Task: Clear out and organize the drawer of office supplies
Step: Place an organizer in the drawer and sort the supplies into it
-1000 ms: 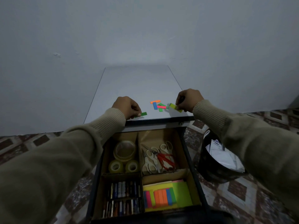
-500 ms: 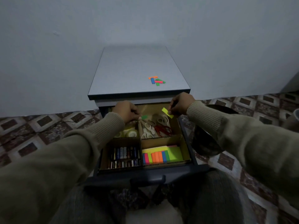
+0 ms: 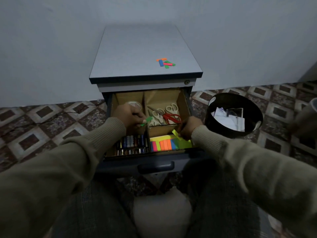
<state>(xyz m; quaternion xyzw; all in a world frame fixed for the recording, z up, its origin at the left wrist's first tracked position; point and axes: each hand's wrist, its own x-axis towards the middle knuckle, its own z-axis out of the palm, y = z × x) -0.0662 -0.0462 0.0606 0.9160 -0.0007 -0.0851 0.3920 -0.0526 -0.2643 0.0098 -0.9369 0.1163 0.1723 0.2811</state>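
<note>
Open drawer [image 3: 154, 164] pulled out of small grey cabinet [image 3: 137, 54], split by cardboard dividers into four compartments. Left hand [image 3: 130, 115] over drawer's rear-left compartment, pinching green sticky flag [image 3: 147, 121] between thumb and fingertips, flag poking right over the centre divider. Right hand [image 3: 187, 127] at drawer's right wall, above front-right compartment, fingers clamped on yellow sticky flag [image 3: 176, 133], flag hanging just above sticky note stack [image 3: 169, 143]. Stack lying flat in front-right compartment: yellow-green pad with pink, orange, blue strips on top. Batteries [image 3: 132, 145] in rows in front-left compartment. Scissors [image 3: 164, 114], several pairs, one red-handled, in rear-right compartment. Tape roll [image 3: 134, 104] in rear-left compartment, mostly hidden behind left hand. Loose flags [image 3: 165, 62], orange, blue, pink, green, in small pile on cabinet top, right side near front edge. Black bin [image 3: 233, 115] on tiled floor right of drawer, papers inside. Both forearms in olive knit sleeves.
</note>
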